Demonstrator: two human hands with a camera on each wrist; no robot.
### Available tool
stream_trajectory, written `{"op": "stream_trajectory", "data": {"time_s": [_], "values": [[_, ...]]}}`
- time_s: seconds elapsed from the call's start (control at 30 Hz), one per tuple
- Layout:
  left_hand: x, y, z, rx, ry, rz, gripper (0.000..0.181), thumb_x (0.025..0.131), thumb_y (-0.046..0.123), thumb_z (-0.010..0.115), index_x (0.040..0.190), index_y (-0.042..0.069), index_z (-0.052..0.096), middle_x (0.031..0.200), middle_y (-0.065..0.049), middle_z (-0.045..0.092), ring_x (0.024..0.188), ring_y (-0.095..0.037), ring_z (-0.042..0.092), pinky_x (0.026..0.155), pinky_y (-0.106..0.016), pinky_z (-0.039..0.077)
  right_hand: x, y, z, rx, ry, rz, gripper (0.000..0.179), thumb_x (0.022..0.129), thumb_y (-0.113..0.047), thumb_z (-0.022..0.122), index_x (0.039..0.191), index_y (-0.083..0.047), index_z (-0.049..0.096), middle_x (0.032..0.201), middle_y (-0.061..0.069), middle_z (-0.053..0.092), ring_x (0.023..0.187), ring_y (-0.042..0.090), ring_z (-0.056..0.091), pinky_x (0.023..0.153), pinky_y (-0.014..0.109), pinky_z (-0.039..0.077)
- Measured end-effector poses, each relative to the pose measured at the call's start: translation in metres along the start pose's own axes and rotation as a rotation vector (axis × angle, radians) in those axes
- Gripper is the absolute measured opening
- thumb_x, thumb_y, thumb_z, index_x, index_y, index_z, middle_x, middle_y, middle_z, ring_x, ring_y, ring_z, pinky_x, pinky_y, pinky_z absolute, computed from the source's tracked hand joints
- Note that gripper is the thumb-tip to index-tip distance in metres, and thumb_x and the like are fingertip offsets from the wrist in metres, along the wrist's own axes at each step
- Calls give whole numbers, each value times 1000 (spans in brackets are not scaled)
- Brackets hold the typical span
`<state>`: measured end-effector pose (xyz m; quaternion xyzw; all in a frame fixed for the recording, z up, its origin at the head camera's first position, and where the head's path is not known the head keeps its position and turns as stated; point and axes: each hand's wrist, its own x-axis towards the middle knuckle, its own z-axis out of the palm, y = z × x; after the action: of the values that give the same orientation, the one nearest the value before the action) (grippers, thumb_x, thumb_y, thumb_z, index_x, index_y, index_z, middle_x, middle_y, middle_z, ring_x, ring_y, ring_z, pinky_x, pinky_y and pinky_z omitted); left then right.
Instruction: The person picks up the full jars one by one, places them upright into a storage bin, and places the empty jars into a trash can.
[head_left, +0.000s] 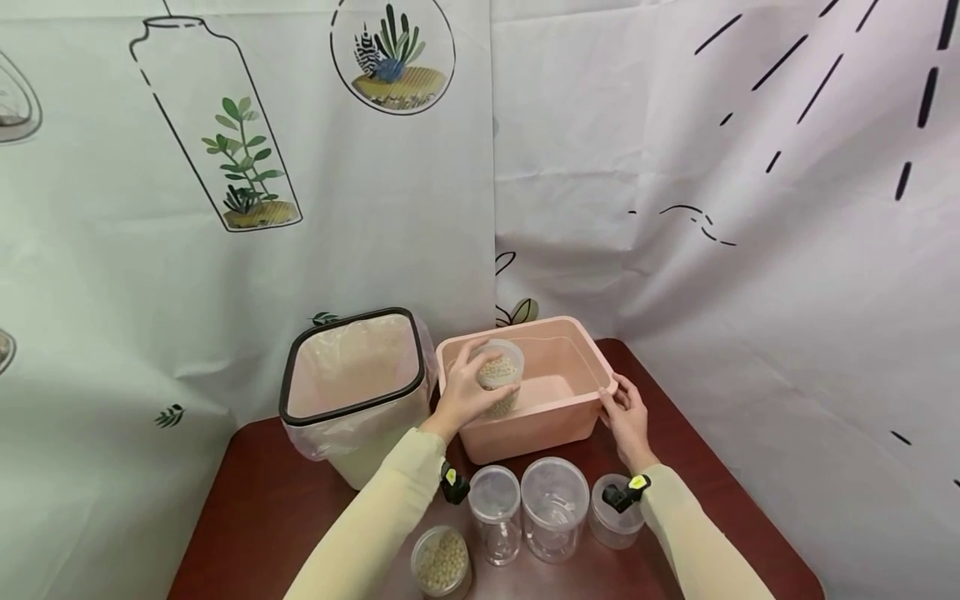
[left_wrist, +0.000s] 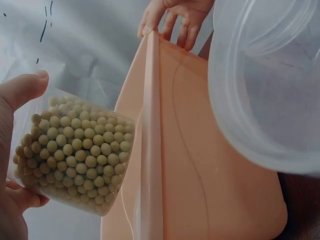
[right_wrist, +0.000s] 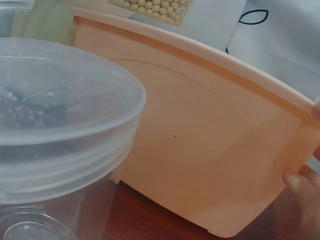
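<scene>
My left hand [head_left: 467,392] grips a clear jar [head_left: 508,360] of round beige beans over the left part of a pink plastic bin [head_left: 536,435]. In the left wrist view the jar [left_wrist: 75,155] is tilted, with thumb and fingers on opposite sides of it. It hangs by the bin's rim [left_wrist: 151,125]; whether its base touches the bin cannot be told. At the bin's right end, my right hand [head_left: 628,421] holds the rim corner. The right wrist view shows that hand [right_wrist: 306,192] only partly, at the right edge.
A lined waste bin [head_left: 352,410] with a black rim stands left of the pink bin. In front are two tall clear jars [head_left: 495,512], a shorter jar [head_left: 617,527] under the right wrist, and an open-looking jar of beans [head_left: 442,562]. The dark red table [head_left: 258,500] meets a printed curtain [head_left: 375,225].
</scene>
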<state>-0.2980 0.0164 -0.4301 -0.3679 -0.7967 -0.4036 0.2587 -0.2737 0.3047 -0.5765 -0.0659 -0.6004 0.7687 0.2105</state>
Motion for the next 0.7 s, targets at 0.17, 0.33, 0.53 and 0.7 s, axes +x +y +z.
{"op": "stream_trajectory", "data": {"time_s": [0.17,0.33,0.53,0.7], "values": [[1,-2,3,15,-10,-12,52,65,25,86,109,6,64,128,-17,47,109,-29,53,85,-47,45,-14,-24,11,-54,19,40,55,89,-22,63,139,-13,40,131,23,46,100,15,56,84,41,48],[2,-6,6,3,-28,-18,54,65,23,86,111,4,63,129,-18,45,107,-30,53,80,-41,49,-24,-45,21,-87,53,86,56,90,-21,62,140,-13,38,132,22,45,99,12,55,88,47,43],[5,-10,14,-5,-84,-46,57,66,24,85,113,3,60,132,-16,40,110,-29,52,83,-41,47,-16,-26,11,-3,15,-32,52,86,-21,67,134,-17,46,120,16,53,94,17,58,76,39,52],[9,-10,22,-49,-119,-30,57,66,21,85,114,1,60,132,-18,39,108,-30,52,82,-41,48,-18,-36,13,-61,41,28,54,88,-22,65,136,-14,42,124,19,50,92,12,58,79,41,50]]}}
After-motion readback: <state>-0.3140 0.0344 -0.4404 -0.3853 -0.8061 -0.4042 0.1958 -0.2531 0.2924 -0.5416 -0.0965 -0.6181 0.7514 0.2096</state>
